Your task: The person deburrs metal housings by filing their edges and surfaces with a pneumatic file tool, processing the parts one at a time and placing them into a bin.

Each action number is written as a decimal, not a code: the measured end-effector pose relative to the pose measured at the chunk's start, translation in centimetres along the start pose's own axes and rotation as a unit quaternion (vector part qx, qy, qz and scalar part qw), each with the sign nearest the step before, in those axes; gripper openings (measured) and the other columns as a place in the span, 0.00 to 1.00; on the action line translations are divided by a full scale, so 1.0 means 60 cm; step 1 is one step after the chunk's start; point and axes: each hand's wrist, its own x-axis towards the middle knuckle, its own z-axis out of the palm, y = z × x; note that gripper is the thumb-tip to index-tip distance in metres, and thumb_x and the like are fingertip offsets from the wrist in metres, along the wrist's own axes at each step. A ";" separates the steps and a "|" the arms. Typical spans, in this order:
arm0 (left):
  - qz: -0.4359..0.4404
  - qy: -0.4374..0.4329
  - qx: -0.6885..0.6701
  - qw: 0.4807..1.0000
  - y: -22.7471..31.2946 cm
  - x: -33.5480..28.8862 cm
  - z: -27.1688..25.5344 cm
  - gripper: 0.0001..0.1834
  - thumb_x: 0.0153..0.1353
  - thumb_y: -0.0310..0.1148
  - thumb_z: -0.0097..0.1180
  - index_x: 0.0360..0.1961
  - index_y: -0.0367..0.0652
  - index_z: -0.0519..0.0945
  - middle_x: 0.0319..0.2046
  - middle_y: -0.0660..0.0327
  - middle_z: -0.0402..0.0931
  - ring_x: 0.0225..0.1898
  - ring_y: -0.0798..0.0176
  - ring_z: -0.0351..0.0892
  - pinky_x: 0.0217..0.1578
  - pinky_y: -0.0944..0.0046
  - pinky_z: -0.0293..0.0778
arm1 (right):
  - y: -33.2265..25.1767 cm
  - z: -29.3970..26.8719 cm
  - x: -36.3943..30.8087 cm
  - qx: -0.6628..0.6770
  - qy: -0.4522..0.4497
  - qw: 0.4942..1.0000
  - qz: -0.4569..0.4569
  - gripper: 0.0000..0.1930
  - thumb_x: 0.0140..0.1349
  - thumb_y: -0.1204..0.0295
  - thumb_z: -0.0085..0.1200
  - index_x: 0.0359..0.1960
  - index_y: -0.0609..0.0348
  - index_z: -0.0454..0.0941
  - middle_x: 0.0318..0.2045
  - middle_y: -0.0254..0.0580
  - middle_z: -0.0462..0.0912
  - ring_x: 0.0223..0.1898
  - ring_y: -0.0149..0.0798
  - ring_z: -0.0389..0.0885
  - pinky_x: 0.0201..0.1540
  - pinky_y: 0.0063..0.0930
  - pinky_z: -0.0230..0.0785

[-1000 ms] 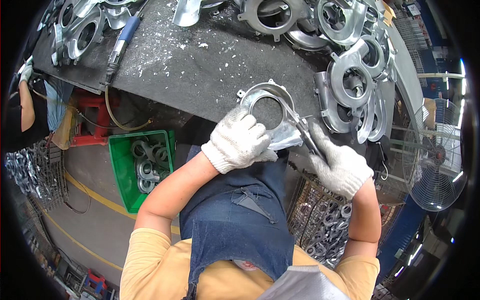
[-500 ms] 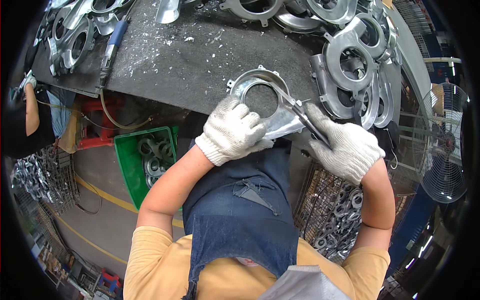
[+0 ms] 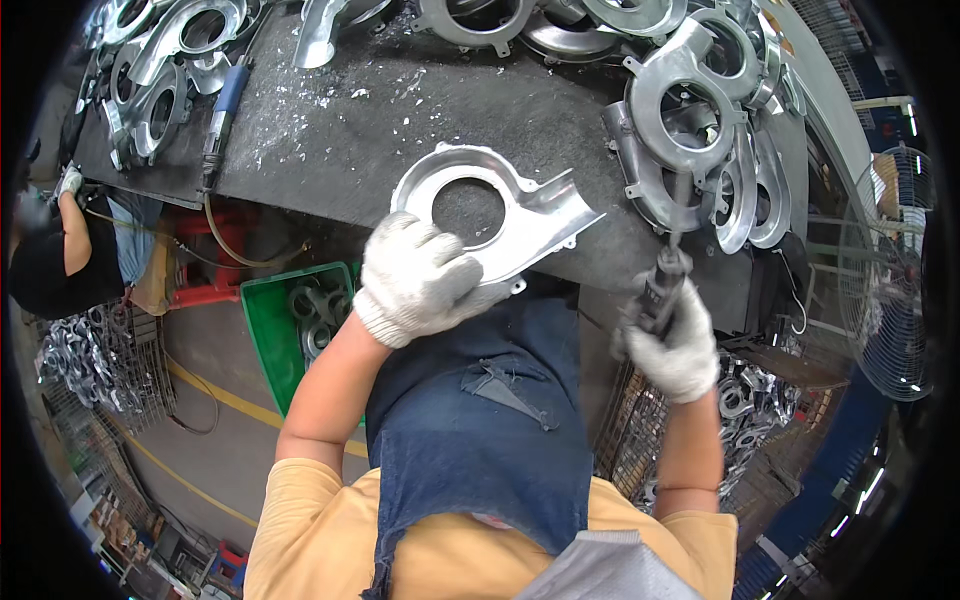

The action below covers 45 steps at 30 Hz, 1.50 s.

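Note:
My gloved left hand [image 3: 412, 272] grips the near left rim of a shiny, snail-shaped metal housing [image 3: 500, 170], which has a large round hole and an open spout pointing right. It lies at the table's front edge. Off to the right and apart from the housing, my gloved right hand [image 3: 678, 340] is closed around a dark-handled tool [image 3: 660, 288]. The tool's narrow metal tip points away from me, toward the piled parts; motion smears it, so its exact kind is unclear.
More metal housings [image 3: 685, 110] are heaped on the dark table [image 3: 350, 150] at the right and far left. A blue-handled tool with a hose [image 3: 228, 95] lies left. Below are a green bin [image 3: 265, 345] and wire baskets of parts [image 3: 735, 410]. A fan [image 3: 890, 275] stands right; a co-worker's arm [image 3: 72, 230] shows left.
The tool in my right hand has left the housing's hole and swung right and nearer, its tip now pointing away. My left hand has shifted the housing left and turned its spout to the right.

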 end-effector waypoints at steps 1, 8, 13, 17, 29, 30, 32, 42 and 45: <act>-0.011 0.007 -0.018 1.000 -0.002 -0.002 -0.013 0.20 0.40 0.49 0.84 0.18 0.53 0.83 0.19 0.66 0.74 0.24 0.56 0.78 0.33 0.54 0.73 | 0.048 0.026 0.004 0.027 0.032 0.997 -0.060 0.24 0.59 0.84 0.66 0.59 0.62 0.79 0.45 0.38 0.87 0.42 0.27 0.86 0.50 0.26 0.81; -0.064 0.046 -0.106 0.991 -0.001 0.004 -0.052 0.19 0.42 0.41 0.88 0.17 0.51 0.83 0.17 0.64 0.75 0.18 0.58 0.77 0.24 0.59 0.69 | 0.021 0.144 0.054 -0.130 0.043 0.990 0.028 0.25 0.67 0.66 0.72 0.62 0.60 0.79 0.44 0.50 0.93 0.45 0.42 0.94 0.51 0.38 0.84; -0.084 0.053 -0.123 0.988 0.005 0.010 -0.053 0.16 0.43 0.38 0.87 0.18 0.49 0.85 0.17 0.62 0.78 0.19 0.57 0.80 0.24 0.59 0.72 | 0.003 0.108 0.073 -0.032 -0.103 0.993 0.047 0.27 0.68 0.67 0.71 0.67 0.58 0.78 0.40 0.44 0.90 0.37 0.37 0.90 0.41 0.36 0.84; -0.135 0.058 -0.136 0.980 0.024 0.012 -0.055 0.14 0.46 0.31 0.84 0.19 0.47 0.85 0.17 0.61 0.77 0.20 0.56 0.79 0.25 0.58 0.70 | 0.016 0.062 0.061 0.252 -0.247 0.925 0.140 0.33 0.64 0.70 0.74 0.71 0.56 0.77 0.37 0.34 0.84 0.33 0.30 0.84 0.35 0.28 0.80; -0.302 0.100 -0.258 0.912 0.001 0.005 -0.054 0.15 0.53 0.27 0.83 0.21 0.40 0.84 0.16 0.60 0.74 0.17 0.61 0.71 0.23 0.60 0.66 | -0.049 0.052 0.053 -0.210 -0.026 0.963 -0.166 0.38 0.70 0.69 0.68 0.79 0.60 0.65 0.55 0.57 0.89 0.55 0.56 0.93 0.59 0.41 0.83; -0.288 0.092 -0.257 0.918 0.001 0.011 -0.059 0.15 0.53 0.26 0.83 0.21 0.41 0.84 0.16 0.61 0.74 0.17 0.62 0.71 0.23 0.60 0.66 | -0.048 0.065 0.064 -0.218 -0.051 0.961 -0.166 0.36 0.71 0.67 0.68 0.78 0.60 0.66 0.56 0.58 0.90 0.55 0.57 0.93 0.59 0.42 0.84; -0.279 0.080 -0.252 0.923 0.001 0.008 -0.062 0.15 0.54 0.26 0.82 0.21 0.41 0.84 0.16 0.61 0.74 0.17 0.62 0.71 0.23 0.60 0.66 | -0.051 0.096 0.069 -0.229 -0.061 0.967 -0.093 0.34 0.72 0.65 0.67 0.76 0.59 0.68 0.56 0.60 0.90 0.56 0.60 0.92 0.60 0.42 0.83; -0.124 0.037 -0.153 0.980 0.012 0.026 -0.061 0.15 0.42 0.29 0.84 0.19 0.46 0.84 0.18 0.60 0.78 0.19 0.58 0.76 0.26 0.58 0.70 | -0.027 0.068 0.101 -0.276 0.014 0.946 -0.169 0.28 0.71 0.68 0.69 0.69 0.58 0.73 0.47 0.48 0.91 0.44 0.53 0.94 0.47 0.42 0.87; -0.148 0.060 -0.158 0.974 0.007 0.015 -0.058 0.14 0.43 0.31 0.85 0.19 0.47 0.86 0.18 0.60 0.80 0.19 0.57 0.80 0.26 0.58 0.72 | -0.024 0.076 0.089 -0.263 0.034 0.948 -0.174 0.27 0.70 0.69 0.69 0.68 0.58 0.74 0.46 0.49 0.91 0.43 0.53 0.94 0.46 0.42 0.88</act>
